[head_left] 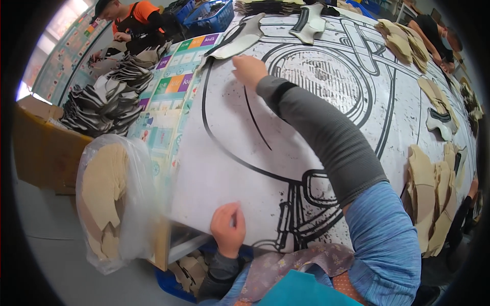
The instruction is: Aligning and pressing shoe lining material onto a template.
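Observation:
My right hand (250, 71) reaches over the far left of the printed white table sheet (204, 183), with its fingers curled and no thing visible in them. Just beyond it lies a curved white-and-black cut piece (242, 41); whether they touch I cannot tell. Another white-and-black piece (309, 24) lies to the right of that one. Over the table's near left corner is my left hand (228, 230). Its thumb and fingers are closed into a loop, and nothing shows between them.
A clear plastic bag (143, 204) of beige pieces hangs at the left edge. Dark-and-white pieces (102, 104) are piled behind it. Beige stacks (423, 188) lie at the right. A blue crate (209, 18) stands at the back. One person (135, 20) works at far left, others at right.

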Motion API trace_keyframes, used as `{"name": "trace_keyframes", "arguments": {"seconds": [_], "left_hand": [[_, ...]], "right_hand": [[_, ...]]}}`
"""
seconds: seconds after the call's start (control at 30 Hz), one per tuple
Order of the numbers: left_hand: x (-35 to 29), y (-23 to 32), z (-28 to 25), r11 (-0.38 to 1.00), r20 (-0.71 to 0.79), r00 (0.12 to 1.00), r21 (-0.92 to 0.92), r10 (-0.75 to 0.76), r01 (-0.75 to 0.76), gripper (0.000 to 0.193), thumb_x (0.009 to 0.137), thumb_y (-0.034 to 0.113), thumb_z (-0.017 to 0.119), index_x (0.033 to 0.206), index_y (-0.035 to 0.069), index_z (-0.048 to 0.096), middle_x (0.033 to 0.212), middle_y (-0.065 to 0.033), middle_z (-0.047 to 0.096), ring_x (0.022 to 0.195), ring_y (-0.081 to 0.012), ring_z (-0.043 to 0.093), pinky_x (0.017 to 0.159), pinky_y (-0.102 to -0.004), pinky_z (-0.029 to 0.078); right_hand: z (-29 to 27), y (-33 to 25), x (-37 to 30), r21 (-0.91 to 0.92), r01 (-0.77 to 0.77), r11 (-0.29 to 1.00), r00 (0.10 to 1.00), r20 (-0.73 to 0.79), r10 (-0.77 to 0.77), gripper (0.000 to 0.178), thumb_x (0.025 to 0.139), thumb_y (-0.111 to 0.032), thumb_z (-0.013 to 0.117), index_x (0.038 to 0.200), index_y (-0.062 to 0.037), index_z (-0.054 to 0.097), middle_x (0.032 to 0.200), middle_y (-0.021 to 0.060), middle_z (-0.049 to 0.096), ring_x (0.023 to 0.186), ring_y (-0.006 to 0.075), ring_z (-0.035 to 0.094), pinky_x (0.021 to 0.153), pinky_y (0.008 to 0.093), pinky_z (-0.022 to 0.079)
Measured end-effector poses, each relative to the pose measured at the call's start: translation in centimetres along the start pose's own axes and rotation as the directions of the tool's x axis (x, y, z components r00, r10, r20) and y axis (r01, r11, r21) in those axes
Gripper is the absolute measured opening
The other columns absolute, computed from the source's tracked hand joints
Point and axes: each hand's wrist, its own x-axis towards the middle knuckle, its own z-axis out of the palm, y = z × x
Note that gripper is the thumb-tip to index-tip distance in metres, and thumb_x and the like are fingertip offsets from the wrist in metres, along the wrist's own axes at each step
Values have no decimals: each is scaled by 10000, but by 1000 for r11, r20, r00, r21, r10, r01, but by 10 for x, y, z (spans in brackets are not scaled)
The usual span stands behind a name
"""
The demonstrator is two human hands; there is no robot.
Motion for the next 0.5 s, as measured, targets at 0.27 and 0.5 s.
{"name": "trace_keyframes", "arguments": {"seconds": [0.27,0.5], "left_hand": [[-1,-2,-1,999,19,999,-21,-26,27,136,766,-74,625,875,-3,665,834,-132,674,752,-305,647,665,-365,517],[-2,-7,-5,994,28,997,-86,-65,67,124,761,-57,628,872,-4,647,820,-126,671,744,-313,643,653,-375,512]], "right_hand": [[54,-24,74,-33,-99,995,971,-223,89,144,844,-141,559,894,-112,691,881,102,695,887,290,674,719,437,545],[53,-20,83,-272,48,961,976,-191,-103,113,809,-142,603,855,-111,701,876,62,701,872,253,662,695,389,526]]}}
